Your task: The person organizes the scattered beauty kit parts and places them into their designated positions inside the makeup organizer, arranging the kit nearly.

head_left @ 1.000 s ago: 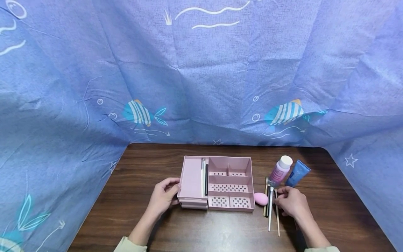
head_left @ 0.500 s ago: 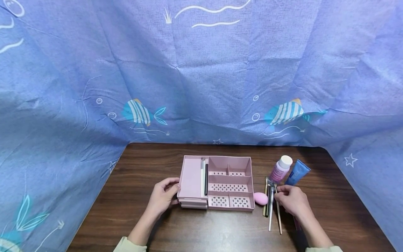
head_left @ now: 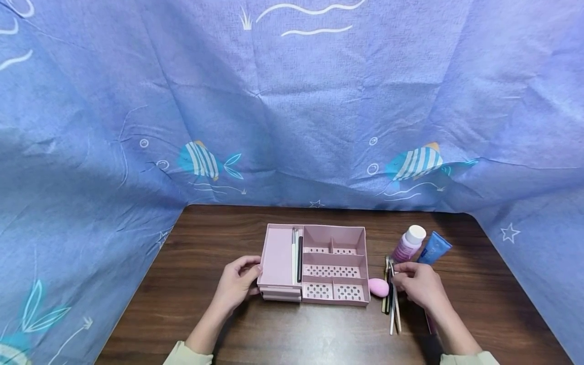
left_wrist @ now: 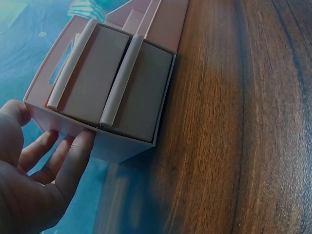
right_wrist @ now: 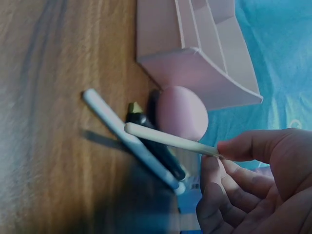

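My right hand [head_left: 420, 281] pinches a slim cream-handled stick, probably a makeup brush [right_wrist: 168, 140], between thumb and fingers near one end; that end is covered by the hand. Its bare end slants over a white-handled brush [right_wrist: 109, 117] and a dark stick [right_wrist: 158, 148] on the table. A pink egg-shaped makeup sponge [head_left: 378, 288] lies right beside them. At the left, my left hand [head_left: 237, 281] touches the side wall of a pink organizer [head_left: 276, 253], fingers loosely bent, one digit at its top edge. Two closed drawers [left_wrist: 90, 78] show on its front.
Slim brushes [head_left: 294, 256] and a black pen-like stick [head_left: 299, 258] stand in the organizer's slot, beside perforated compartments. Behind my right hand are a pink bottle with a white cap [head_left: 415, 234] and a blue tube [head_left: 435, 247]. The wooden table [head_left: 214, 233] meets a blue cloth [head_left: 292, 116].
My right hand has shifted left, and the cream-handled brush has swung left beside the white one. The left hand and the organizer stay in place.
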Motion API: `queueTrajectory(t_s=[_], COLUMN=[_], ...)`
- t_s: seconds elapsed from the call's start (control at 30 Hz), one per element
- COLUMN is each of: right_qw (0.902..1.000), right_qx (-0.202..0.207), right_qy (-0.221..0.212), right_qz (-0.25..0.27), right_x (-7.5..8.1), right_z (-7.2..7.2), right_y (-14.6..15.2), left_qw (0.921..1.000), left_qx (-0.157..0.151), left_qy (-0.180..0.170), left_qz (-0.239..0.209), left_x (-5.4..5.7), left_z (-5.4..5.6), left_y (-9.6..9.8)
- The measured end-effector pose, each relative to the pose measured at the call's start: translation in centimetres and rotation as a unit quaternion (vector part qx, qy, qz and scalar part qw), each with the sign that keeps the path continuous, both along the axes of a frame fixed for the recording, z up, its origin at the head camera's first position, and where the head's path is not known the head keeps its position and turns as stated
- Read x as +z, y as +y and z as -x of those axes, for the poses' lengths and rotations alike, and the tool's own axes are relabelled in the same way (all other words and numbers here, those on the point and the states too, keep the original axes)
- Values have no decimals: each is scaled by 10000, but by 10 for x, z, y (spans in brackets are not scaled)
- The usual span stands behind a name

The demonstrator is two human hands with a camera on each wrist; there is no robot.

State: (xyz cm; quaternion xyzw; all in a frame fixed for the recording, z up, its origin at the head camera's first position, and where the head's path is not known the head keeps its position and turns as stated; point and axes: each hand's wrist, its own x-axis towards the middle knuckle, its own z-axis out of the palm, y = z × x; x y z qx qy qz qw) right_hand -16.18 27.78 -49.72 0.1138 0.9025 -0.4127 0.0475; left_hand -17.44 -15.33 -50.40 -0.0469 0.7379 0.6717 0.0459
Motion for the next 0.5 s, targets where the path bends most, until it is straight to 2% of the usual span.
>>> queueTrajectory(t_s=[0.5], right_qw=[9958], right_qx=[364], right_qy=[574], right_qz=[-607], right_x=[24], right_z=[10], right_y=[-20], left_qw=[10000], left_qx=[29], left_qy=[17], left_qz=[5], left_x=[2], left_z=[-1], left_y=[1])
